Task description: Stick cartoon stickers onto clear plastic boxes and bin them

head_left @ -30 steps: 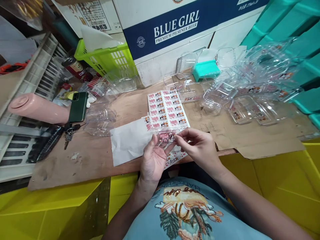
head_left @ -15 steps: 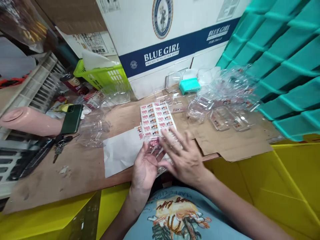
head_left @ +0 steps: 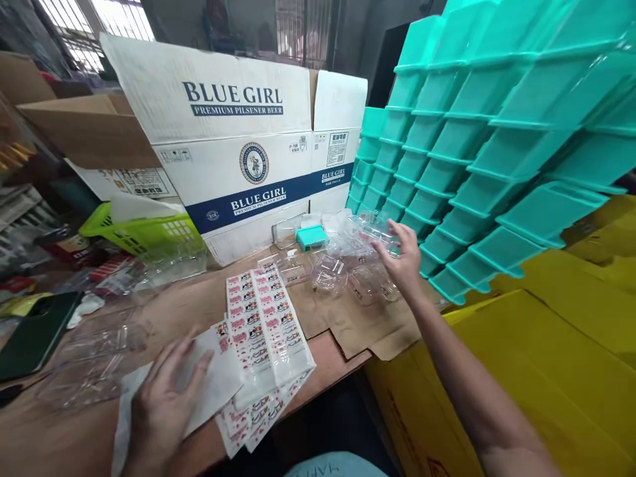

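Observation:
My right hand (head_left: pixel 405 258) reaches over the pile of clear plastic boxes (head_left: pixel 365 278) at the back of the table. Its thumb and fingers are spread about a clear box on top; whether they touch it is hard to see. My left hand (head_left: pixel 166 391), slightly blurred, is empty with its fingers apart above a white backing sheet (head_left: pixel 213 381). Beside that sheet lie sticker sheets (head_left: pixel 263 324) with rows of pink print and small cartoon figures. Some boxes in the pile carry similar stickers. More clear boxes (head_left: pixel 94 351) lie left of my left hand.
A stack of turquoise bins (head_left: pixel 462 159) rises on the right, above yellow boxes (head_left: pixel 501 371). A white beer carton (head_left: pixel 209 159) stands behind the table. A small turquoise box (head_left: pixel 311 237) sits before it. Left are a green basket (head_left: pixel 134 232) and a phone (head_left: pixel 37 334).
My hands have parted from around a small clear box with a sticker. The right has moved to the box pile, the left towards the left. The view has tilted up.

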Demonstrator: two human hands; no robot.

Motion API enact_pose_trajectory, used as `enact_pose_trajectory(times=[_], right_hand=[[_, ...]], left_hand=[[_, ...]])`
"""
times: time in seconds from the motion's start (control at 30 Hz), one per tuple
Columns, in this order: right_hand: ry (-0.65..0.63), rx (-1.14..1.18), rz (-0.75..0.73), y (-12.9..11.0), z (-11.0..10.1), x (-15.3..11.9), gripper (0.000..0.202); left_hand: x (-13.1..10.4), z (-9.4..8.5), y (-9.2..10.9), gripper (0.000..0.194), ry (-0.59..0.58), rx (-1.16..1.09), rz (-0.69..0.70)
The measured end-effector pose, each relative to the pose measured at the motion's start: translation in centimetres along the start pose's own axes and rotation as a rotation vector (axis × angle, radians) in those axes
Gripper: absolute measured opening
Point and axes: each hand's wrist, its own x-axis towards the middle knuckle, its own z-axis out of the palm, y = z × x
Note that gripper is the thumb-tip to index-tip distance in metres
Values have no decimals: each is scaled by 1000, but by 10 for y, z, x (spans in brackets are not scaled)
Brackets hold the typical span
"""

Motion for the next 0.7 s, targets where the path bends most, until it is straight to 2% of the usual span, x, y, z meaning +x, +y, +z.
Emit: enact_pose_trajectory(times=[0.07, 0.13, 0.23, 0.3, 0.37, 0.47, 0.57, 0.63, 0.7], right_hand=[[0, -16, 34, 40, -2, 7, 58], [11, -71, 43, 72, -1, 0, 64], [79, -274, -8, 102, 0, -19, 77], [108, -296, -26, 104, 0, -28, 84], [116, -267, -77, 89, 0, -32, 83], [130, -190, -300, 42, 3, -41, 70], [-42, -38, -501, -20, 16, -56, 59], [-143, 89, -466, -61, 31, -67, 45], [-217, 269, -354, -100, 48, -77, 36]], left_hand=[[19, -21, -29, 54, 20, 330, 107], [35, -33, -47, 64, -50, 494, 129], [52, -39, -50, 70, -204, 622, 112], [61, -38, -45, 54, -295, 624, 62], [69, -36, -40, 33, -399, 559, 15], [69, -36, -32, 27, -362, 531, 32], [61, -36, -17, 28, -276, 376, 24], [54, -35, -5, 32, -236, 137, -17], [49, -29, 8, 36, -248, -97, -81]])
